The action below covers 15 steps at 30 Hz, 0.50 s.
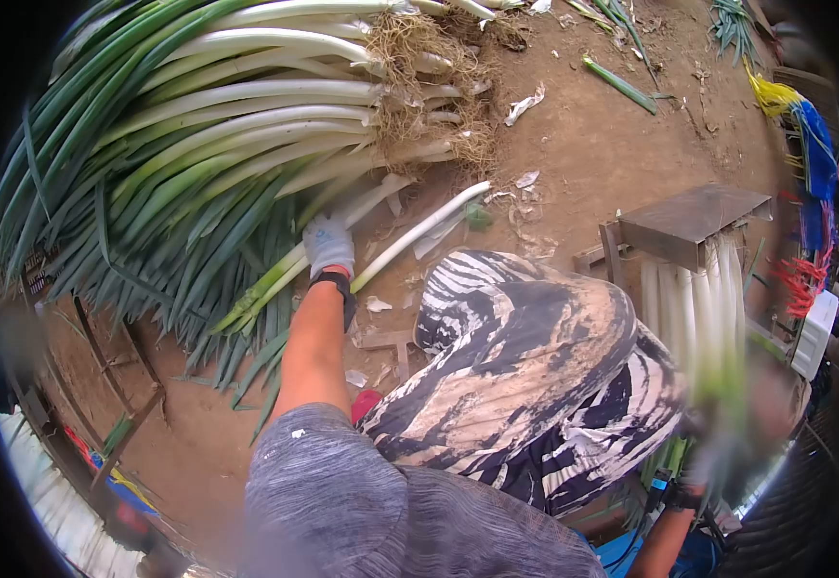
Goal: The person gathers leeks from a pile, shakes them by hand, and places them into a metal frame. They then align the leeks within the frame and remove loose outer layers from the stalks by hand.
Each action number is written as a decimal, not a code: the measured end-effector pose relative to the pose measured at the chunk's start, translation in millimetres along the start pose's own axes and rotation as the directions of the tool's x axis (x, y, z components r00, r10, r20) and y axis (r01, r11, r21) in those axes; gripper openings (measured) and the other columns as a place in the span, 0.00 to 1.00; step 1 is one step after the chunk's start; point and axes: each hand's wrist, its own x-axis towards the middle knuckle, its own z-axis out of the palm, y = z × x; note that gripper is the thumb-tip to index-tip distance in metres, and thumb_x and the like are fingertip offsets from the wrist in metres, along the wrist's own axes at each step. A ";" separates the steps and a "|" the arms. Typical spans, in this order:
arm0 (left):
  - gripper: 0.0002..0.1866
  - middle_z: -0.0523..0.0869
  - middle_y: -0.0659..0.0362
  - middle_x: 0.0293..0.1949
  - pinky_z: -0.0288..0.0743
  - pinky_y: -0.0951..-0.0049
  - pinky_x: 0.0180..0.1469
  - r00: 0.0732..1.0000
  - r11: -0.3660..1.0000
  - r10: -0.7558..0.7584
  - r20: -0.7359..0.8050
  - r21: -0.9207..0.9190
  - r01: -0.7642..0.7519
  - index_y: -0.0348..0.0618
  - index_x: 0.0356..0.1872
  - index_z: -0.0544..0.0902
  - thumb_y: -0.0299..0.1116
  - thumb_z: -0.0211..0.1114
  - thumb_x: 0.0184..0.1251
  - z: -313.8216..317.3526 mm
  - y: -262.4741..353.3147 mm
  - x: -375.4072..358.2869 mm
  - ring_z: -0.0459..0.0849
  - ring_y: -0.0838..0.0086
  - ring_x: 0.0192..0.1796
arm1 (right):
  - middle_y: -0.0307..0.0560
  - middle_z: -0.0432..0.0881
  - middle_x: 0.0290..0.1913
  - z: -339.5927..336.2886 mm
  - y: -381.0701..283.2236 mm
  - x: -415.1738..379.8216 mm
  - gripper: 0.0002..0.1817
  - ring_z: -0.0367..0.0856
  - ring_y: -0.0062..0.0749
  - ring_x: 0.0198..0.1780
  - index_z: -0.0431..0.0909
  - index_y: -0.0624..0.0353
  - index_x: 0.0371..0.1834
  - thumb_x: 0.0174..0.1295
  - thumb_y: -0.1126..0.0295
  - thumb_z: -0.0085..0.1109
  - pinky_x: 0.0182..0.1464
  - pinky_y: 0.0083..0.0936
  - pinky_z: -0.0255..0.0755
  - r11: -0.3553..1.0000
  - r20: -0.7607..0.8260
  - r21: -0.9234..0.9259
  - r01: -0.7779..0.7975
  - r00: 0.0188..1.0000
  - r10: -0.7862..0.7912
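My left hand [328,244], in a pale work glove, is closed around a leek [283,273] at the edge of a large pile of leeks [236,125]. The pile's roots point right and its green leaves hang to the left. Just right of this hand lies a separate clean white leek stalk [421,236]. My right hand [694,470] is low on the right, beside the green part of a bundle of leeks [694,318]. Motion blur and leaves hide its fingers. The bundle's white ends rest at a metal box-shaped stand [694,220].
Brown soil with peeled skins and scraps [525,101] surrounds the pile. My patterned trousers [525,347] fill the middle. Yellow, blue and red ties [810,144] hang at the right, near a white container [814,332]. A metal frame [102,356] stands at lower left.
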 end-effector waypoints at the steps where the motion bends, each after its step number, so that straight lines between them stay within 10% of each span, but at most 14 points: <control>1: 0.22 0.80 0.54 0.50 0.70 0.59 0.57 1.000 1.000 0.016 0.015 -0.022 -0.016 0.50 0.51 0.79 0.38 0.70 0.53 -3.6 3.9 -0.1 0.78 0.59 0.55 | 0.49 0.83 0.47 2.2 1.2 -0.1 0.24 0.83 0.31 0.45 0.77 0.68 0.55 0.72 0.55 0.51 0.48 0.27 0.78 0.999 -0.030 -0.010 0.032 0.999 -0.032; 8: 0.23 0.82 0.56 0.44 0.77 0.59 0.48 0.988 0.982 0.152 -0.022 -0.111 -0.153 0.51 0.47 0.80 0.38 0.74 0.46 -24.8 91.9 -12.8 0.82 0.59 0.50 | 0.48 0.84 0.44 1.9 1.3 -2.9 0.23 0.82 0.29 0.43 0.80 0.69 0.50 0.71 0.55 0.52 0.49 0.26 0.75 0.989 -0.029 -0.116 0.088 0.995 -0.092; 13: 0.16 0.85 0.48 0.36 0.78 0.57 0.46 0.999 0.840 0.053 -0.002 -0.541 -0.046 0.44 0.38 0.82 0.35 0.74 0.48 11.5 146.5 -12.3 0.83 0.50 0.44 | 0.48 0.87 0.36 20.5 -23.9 -15.5 0.19 0.83 0.28 0.37 0.85 0.66 0.41 0.67 0.59 0.55 0.44 0.25 0.76 0.984 -0.084 -0.172 0.035 0.995 -0.050; 15: 0.15 0.86 0.48 0.33 0.78 0.58 0.38 0.885 0.873 0.210 -0.416 -0.328 -0.361 0.36 0.34 0.82 0.38 0.70 0.54 98.8 130.4 7.5 0.84 0.48 0.35 | 0.48 0.88 0.37 23.4 -19.3 -18.6 0.17 0.84 0.28 0.39 0.86 0.64 0.40 0.66 0.61 0.56 0.44 0.25 0.76 0.978 -0.140 -0.207 -0.022 0.990 -0.007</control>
